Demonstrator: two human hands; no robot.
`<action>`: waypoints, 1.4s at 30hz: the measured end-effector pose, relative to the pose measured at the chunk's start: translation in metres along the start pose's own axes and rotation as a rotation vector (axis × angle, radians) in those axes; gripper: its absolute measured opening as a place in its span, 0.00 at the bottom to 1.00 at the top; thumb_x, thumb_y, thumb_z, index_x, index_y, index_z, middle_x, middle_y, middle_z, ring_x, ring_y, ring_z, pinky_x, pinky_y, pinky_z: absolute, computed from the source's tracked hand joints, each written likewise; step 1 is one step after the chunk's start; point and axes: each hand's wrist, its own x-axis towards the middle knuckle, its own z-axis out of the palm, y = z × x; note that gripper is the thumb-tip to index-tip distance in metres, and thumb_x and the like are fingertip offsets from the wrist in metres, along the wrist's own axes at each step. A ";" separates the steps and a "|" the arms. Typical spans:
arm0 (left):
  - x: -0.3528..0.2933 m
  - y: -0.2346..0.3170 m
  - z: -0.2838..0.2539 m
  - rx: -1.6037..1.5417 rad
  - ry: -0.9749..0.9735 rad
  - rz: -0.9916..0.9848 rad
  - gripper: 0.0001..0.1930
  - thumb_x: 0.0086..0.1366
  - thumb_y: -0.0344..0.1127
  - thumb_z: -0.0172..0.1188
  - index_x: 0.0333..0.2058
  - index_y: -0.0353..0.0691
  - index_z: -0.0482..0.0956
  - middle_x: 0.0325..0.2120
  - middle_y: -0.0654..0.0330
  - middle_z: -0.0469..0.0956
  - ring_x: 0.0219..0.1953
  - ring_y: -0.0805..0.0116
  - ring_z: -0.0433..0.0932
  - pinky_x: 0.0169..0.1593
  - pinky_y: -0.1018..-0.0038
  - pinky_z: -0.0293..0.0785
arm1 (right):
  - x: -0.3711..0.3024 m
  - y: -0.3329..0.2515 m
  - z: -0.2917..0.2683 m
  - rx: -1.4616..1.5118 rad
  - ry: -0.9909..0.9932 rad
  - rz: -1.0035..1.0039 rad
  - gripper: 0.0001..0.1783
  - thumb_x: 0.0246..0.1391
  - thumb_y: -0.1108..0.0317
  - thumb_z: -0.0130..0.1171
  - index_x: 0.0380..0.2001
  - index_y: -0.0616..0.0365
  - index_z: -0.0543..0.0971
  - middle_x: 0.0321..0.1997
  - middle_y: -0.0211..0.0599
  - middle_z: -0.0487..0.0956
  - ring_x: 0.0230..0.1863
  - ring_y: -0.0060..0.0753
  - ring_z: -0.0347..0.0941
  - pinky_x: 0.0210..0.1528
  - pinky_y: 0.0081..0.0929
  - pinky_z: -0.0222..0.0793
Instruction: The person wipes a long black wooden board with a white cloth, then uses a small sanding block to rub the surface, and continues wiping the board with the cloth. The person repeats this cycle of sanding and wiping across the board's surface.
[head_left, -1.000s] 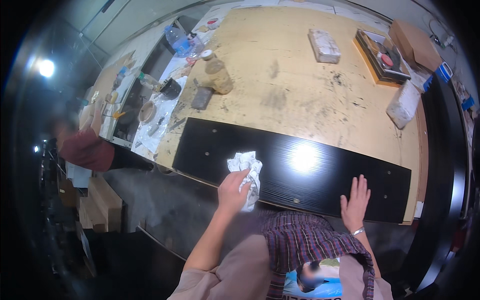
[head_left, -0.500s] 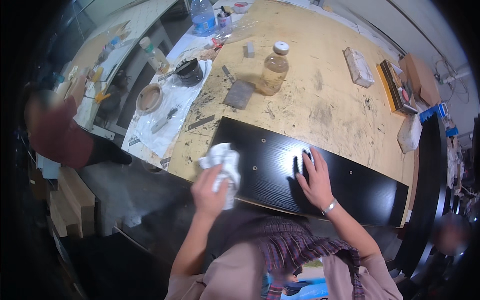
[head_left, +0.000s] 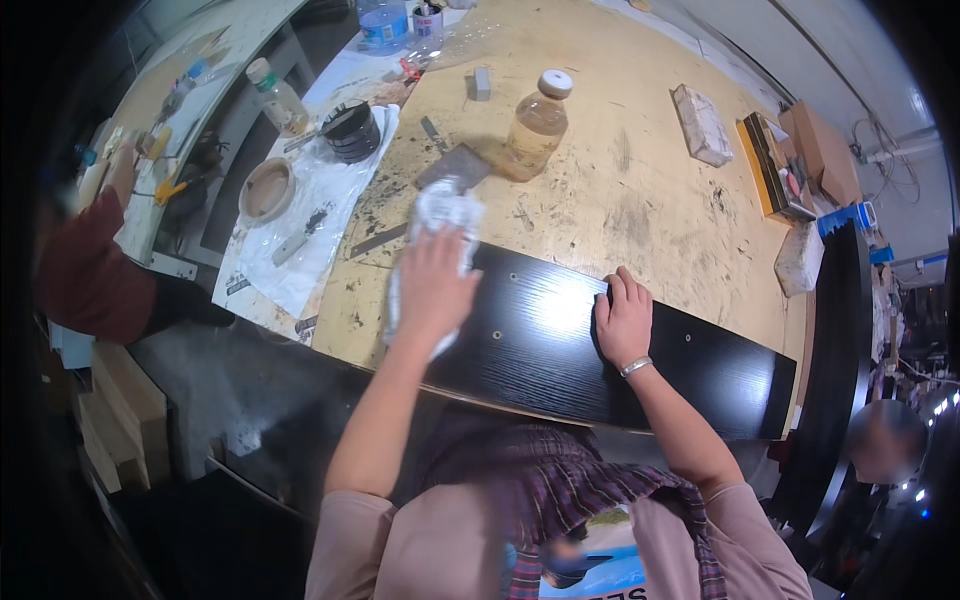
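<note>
Hands on a black board
Left hand (head_left: 432, 290) presses a white cloth (head_left: 441, 215) under its fingers; right hand (head_left: 622, 318) lies flat on the black board (head_left: 640, 375).

Glossy black board (head_left: 620, 345) (glare patch mid-panel); white cloth (head_left: 445, 215); yellowish worktop (head_left: 640, 190); bottle (head_left: 535, 125) contents amber, perhaps.

Likely workshop: scuffed plywood bench (head_left: 640, 200), paint-stained tools (head_left: 300, 235).

We see the board (head_left: 600, 350) lying across the near edge of the table (head_left: 640, 200), the cloth (head_left: 440, 215) on its left end, the bottle (head_left: 535, 125) behind it, the plastic sheet (head_left: 300, 230) further left.
</note>
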 end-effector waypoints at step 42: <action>-0.108 0.143 0.038 0.056 -0.161 0.116 0.40 0.65 0.51 0.62 0.70 0.38 0.61 0.73 0.50 0.54 0.74 0.37 0.48 0.72 0.38 0.45 | -0.118 0.074 -0.076 0.086 -0.187 -0.083 0.35 0.56 0.59 0.60 0.67 0.57 0.68 0.75 0.52 0.60 0.76 0.55 0.54 0.74 0.55 0.51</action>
